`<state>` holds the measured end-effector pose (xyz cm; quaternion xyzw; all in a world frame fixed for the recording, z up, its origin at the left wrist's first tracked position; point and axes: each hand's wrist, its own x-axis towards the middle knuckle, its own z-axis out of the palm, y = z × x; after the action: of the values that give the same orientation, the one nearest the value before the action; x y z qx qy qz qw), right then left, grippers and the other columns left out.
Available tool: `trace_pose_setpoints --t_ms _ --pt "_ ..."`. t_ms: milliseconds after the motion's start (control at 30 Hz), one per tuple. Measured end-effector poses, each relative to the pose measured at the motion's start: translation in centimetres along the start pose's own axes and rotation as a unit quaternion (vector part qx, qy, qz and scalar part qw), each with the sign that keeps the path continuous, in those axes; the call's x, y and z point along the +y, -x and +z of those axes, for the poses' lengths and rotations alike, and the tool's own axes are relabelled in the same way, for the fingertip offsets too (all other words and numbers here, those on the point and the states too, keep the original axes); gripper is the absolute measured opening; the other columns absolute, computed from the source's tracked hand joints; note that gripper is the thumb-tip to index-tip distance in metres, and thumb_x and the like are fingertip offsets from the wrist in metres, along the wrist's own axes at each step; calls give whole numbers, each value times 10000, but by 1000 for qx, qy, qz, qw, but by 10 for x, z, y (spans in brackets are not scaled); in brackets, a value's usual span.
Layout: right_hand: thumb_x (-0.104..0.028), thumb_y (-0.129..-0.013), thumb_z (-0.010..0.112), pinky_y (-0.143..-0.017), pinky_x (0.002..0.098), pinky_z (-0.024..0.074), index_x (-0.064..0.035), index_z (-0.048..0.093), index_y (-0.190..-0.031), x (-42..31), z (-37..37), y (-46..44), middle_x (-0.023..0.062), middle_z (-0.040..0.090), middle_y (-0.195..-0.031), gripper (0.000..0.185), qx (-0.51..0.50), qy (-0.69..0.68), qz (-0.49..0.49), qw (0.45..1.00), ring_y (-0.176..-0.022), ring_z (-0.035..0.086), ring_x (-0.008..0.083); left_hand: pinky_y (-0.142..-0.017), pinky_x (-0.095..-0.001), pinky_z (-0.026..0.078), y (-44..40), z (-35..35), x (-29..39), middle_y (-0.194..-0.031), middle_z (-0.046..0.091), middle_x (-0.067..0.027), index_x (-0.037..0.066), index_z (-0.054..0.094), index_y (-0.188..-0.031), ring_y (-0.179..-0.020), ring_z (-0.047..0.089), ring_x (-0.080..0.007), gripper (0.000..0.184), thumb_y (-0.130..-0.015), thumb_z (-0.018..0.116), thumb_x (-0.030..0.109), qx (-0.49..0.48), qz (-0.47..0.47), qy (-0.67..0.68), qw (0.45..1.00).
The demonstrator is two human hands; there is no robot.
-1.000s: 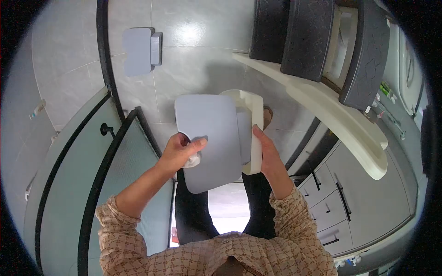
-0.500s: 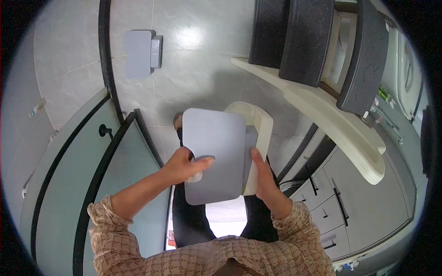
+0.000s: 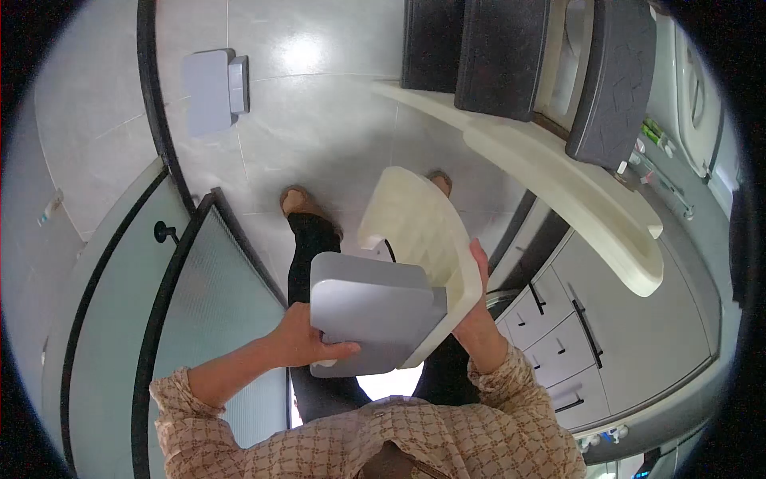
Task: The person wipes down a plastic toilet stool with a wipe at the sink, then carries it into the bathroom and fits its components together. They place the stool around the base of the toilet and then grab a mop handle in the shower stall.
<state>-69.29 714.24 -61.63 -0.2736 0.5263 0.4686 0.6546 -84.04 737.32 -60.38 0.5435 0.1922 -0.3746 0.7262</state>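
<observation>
My left hand [image 3: 305,339] is closed on the near left edge of a flat grey plastic panel [image 3: 371,299], its thumb lying over the top face. Along the panel's right side, a narrow grey ledge meets a curved cream plastic piece [image 3: 419,215] with a ribbed inside. My right hand [image 3: 477,299] grips the outer right side of that cream piece; most of its fingers are hidden behind it. Both parts are held together, tilted, above my lap. I cannot tell whether they are locked to each other.
A second grey panel [image 3: 211,92] lies on the tiled floor at upper left. To the right stands a unit with dark textured steps [image 3: 503,60] and a long cream side rail [image 3: 550,172]. A frosted glass door [image 3: 219,311] is on the left, a drawer cabinet [image 3: 630,319] on the right.
The panel and cream piece have tilted, showing more of the cream piece's ribbed inside. My right hand has shifted from the grey ledge to the cream piece's outer side. The view has moved slightly.
</observation>
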Motion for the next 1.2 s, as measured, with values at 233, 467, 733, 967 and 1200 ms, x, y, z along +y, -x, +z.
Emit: trace_pose_setpoints --t_ms 233,467,733,967,1200 --pt "-625 -827 458 -999 472 358 -139 418 -1347 16 2 8 133 465 -1298 713 23 -22 53 998 -1168 467 287 -682 -348 516 -17 -1 7 -829 665 -160 12 636 -993 -749 662 -259 484 -740 737 412 -82 -50 -48 994" --pt "-630 -833 452 -971 456 389 -133 445 -1320 9 -8 -6 110 509 -1237 696 61 -39 50 996 -1109 504 275 -852 -338 459 -32 -9 -9 -1053 626 -110 -1 577 -1127 -974 582 -195 533 -740 762 317 -92 -140 147 975" --pt "-469 -928 412 -920 426 432 -141 479 -1234 44 -26 -12 89 545 -1078 453 64 7 20 998 -1028 537 244 -886 -347 442 -33 -8 11 -1064 616 -140 -44 557 -1134 -983 579 -200 501 -755 729 234 60 -171 196 964" --pt "-498 -946 343 -972 430 407 -143 437 -1253 52 -11 15 73 514 -1141 479 119 -1 47 992 -1101 498 240 -831 -337 475 -20 0 13 -1014 639 -148 -43 580 -1096 -914 603 -187 529 -722 772 277 59 -171 163 970" --pt "-522 -963 289 -1018 366 386 -49 354 -1374 50 -31 44 91 447 -1347 631 123 301 -65 943 -1220 460 222 -654 -318 522 18 29 14 -821 677 -104 37 644 -1002 -713 652 -193 423 -712 774 316 46 -15 78 996"
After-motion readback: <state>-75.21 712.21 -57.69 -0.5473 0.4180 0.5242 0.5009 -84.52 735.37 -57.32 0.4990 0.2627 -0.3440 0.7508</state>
